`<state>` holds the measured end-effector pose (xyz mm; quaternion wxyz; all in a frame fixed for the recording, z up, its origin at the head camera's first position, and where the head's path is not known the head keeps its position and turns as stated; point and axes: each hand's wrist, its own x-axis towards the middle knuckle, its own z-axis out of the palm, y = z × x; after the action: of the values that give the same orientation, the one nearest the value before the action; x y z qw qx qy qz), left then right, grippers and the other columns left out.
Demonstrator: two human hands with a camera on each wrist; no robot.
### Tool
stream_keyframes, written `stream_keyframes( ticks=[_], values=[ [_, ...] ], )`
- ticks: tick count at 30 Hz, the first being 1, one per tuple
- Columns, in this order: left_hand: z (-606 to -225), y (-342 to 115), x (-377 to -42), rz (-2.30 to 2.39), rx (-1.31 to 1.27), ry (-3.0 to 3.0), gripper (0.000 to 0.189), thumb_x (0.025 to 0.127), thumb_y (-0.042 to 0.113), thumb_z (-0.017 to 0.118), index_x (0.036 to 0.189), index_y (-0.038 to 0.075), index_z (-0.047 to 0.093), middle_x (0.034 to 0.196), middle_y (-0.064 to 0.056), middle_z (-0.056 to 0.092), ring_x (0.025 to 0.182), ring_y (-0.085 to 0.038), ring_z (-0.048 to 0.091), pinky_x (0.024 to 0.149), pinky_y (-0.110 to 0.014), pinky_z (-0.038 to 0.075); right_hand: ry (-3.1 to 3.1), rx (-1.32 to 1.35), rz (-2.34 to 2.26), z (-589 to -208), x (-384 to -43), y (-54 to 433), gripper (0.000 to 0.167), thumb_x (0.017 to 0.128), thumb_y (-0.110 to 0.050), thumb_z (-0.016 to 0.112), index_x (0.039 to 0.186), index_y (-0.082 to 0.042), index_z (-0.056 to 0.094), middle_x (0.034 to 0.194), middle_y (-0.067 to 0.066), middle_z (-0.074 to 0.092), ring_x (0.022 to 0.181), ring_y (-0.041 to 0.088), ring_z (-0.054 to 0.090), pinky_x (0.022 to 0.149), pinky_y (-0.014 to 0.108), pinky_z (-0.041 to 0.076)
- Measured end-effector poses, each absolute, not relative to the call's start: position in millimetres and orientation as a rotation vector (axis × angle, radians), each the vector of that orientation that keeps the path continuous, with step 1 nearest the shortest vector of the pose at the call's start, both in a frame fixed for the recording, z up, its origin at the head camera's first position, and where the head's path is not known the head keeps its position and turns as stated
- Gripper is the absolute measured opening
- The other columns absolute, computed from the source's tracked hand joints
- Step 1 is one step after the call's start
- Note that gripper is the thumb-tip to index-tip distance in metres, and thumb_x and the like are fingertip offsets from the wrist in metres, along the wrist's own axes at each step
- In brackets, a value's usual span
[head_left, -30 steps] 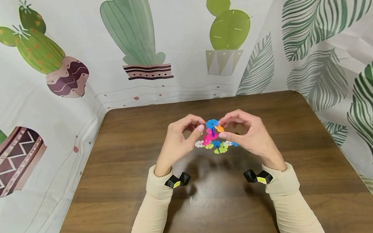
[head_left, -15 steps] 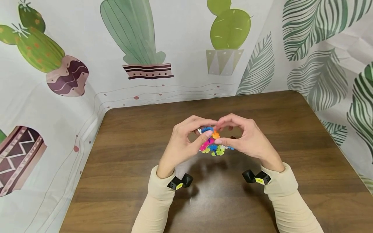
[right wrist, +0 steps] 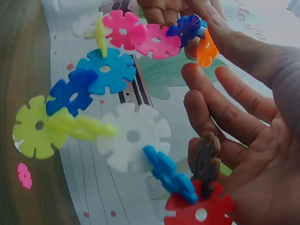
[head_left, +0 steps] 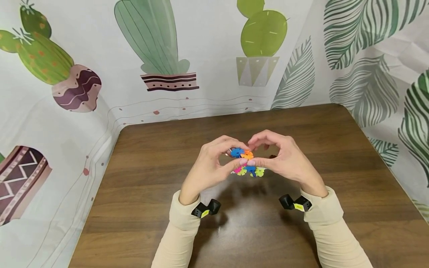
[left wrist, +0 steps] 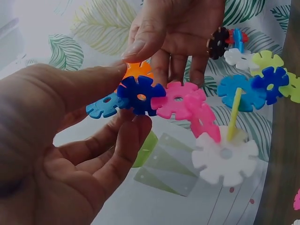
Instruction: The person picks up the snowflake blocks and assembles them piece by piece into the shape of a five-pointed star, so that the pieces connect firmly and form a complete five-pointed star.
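Observation:
A chain of notched, flower-shaped plastic discs in several colours hangs between the two hands. My left hand (head_left: 212, 162) pinches its blue end, where a dark blue disc (left wrist: 129, 91) joins a lighter blue disc (left wrist: 101, 108). An orange disc (right wrist: 206, 49) slots in at that same end, with the thumb and a fingertip of my right hand (head_left: 286, 158) on it. Two pink discs (left wrist: 171, 108), a white disc (left wrist: 225, 161) and a lime disc (right wrist: 40, 126) continue the chain. Its other end carries a red disc (right wrist: 213, 206) and a brown disc (right wrist: 206, 159), close to the right palm.
The brown wooden table (head_left: 140, 193) lies below the hands, its rear edge against a cactus-print cloth (head_left: 214, 56). A loose pink disc (right wrist: 24, 176) rests on the tabletop. Each wrist wears a small black camera (head_left: 206, 209).
Both hands have come closer together around the orange disc, the left moving right and the right slightly left. The chain's top has dropped and its blue end has turned between the fingers.

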<state>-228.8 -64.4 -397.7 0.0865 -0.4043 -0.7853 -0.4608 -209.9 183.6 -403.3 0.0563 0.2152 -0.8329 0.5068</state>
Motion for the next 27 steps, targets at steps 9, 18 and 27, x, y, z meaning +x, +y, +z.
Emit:
stream_keyframes(
  ticks=[9, 18, 27],
  values=[
    [-396.9, -65.9, -230.3, -1.368, -1.208, -2.369, 0.026, 0.090, 0.021, 0.089, 0.113, 0.015, 0.076, 0.107, 0.003, 0.077, 0.093, -0.008, 0.068, 0.083, -0.024, 0.057, -2.511, 0.663, 1.561, -403.3, -211.1, 182.7, 0.041, 0.083, -0.009, 0.093, 0.117, -0.016, 0.072, 0.099, -0.002, 0.081, 0.092, 0.012, 0.072, 0.075, 0.027, 0.054],
    [-396.1, -66.1, -230.2, -1.377, -1.173, -2.379, 0.025, 0.089, 0.021, 0.090, 0.108, 0.014, 0.076, 0.101, 0.004, 0.077, 0.087, -0.006, 0.066, 0.083, -0.024, 0.061, -2.500, 0.703, 1.558, -402.4, -210.2, 181.3, 0.040, 0.085, -0.008, 0.091, 0.119, -0.015, 0.072, 0.103, 0.000, 0.083, 0.091, 0.005, 0.077, 0.074, 0.024, 0.054],
    [-392.1, -86.1, -234.1, -1.411, -1.072, -2.372, 0.021, 0.091, 0.019, 0.088, 0.108, 0.018, 0.075, 0.098, 0.008, 0.076, 0.087, -0.007, 0.066, 0.083, -0.028, 0.058, -2.483, 0.523, 1.505, -404.5, -214.1, 186.5, 0.020, 0.097, -0.014, 0.081, 0.115, -0.021, 0.075, 0.102, -0.005, 0.082, 0.089, 0.012, 0.074, 0.071, 0.023, 0.051]
  ],
)
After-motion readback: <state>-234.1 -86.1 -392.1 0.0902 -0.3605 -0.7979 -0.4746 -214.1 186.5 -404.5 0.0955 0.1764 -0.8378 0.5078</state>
